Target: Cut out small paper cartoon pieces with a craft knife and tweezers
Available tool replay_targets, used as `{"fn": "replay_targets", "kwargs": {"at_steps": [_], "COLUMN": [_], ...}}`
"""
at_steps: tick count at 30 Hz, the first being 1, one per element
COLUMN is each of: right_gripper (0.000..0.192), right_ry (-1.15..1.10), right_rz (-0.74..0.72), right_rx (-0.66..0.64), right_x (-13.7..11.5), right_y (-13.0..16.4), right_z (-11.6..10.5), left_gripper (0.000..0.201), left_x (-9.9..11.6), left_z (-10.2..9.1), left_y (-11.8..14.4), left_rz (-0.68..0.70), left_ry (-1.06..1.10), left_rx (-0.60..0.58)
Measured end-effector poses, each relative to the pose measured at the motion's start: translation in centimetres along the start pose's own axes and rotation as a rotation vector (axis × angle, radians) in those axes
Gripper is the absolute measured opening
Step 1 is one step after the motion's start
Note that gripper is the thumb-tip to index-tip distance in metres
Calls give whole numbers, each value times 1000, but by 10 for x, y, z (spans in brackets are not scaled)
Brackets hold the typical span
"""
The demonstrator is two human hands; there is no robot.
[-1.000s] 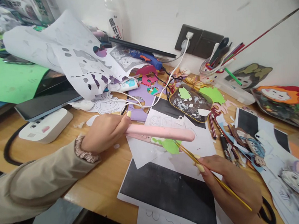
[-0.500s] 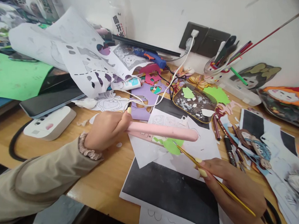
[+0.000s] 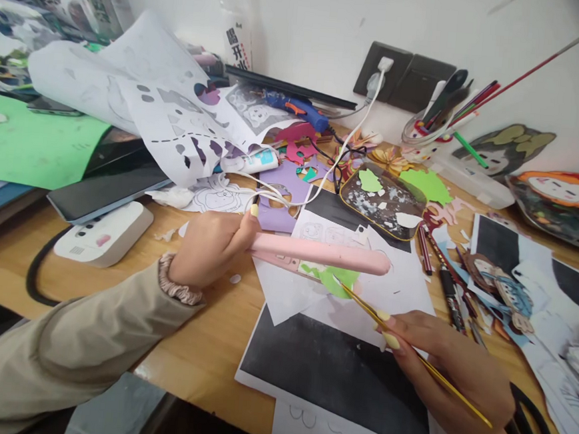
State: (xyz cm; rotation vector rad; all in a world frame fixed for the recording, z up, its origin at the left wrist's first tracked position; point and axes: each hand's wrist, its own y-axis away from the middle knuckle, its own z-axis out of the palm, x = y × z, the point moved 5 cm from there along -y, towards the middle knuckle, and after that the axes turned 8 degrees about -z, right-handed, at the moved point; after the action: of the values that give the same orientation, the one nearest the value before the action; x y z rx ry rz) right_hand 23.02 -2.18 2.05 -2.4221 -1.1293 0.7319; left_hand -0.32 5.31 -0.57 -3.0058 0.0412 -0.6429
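My left hand (image 3: pixel 217 246) is closed round the handle end of a pink hair straightener (image 3: pixel 321 251), its thumb along the top. The straightener points right, low over white paper (image 3: pixel 388 298). Partly beneath its upper arm lies a bright green paper cutout (image 3: pixel 338 281), with a narrow green strip along the lower arm. My right hand (image 3: pixel 448 363) pinches a slim gold-coloured tool (image 3: pixel 428 364) like a pen. The tool's fine silvery tip rests on or just over the green cutout; I cannot tell if it touches.
Behind stands a dark tray (image 3: pixel 383 201) with paper scraps. A white cable (image 3: pixel 348 141) runs up to the wall socket (image 3: pixel 383 74). A glue gun (image 3: pixel 298 107), loose pens and cut-paper figures (image 3: pixel 507 287) lie around. Black-printed sheets (image 3: pixel 332 374) lie in front, a white box (image 3: pixel 108 233) left.
The whole view has shifted slightly to the right. Both hands keep their grips, and the tool tip stays at the green cutout.
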Motion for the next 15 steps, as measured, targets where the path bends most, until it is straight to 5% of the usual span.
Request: {"fn": "replay_targets", "kwargs": {"at_steps": [15], "right_gripper": [15], "right_ry": [29], "right_rz": [20], "right_rx": [7], "right_x": [4], "right_y": [5], "right_z": [7], "left_gripper": [53], "left_x": [-1], "left_z": [3], "left_y": [-4], "left_rz": [-40], "left_ry": [24], "left_rx": [5]}}
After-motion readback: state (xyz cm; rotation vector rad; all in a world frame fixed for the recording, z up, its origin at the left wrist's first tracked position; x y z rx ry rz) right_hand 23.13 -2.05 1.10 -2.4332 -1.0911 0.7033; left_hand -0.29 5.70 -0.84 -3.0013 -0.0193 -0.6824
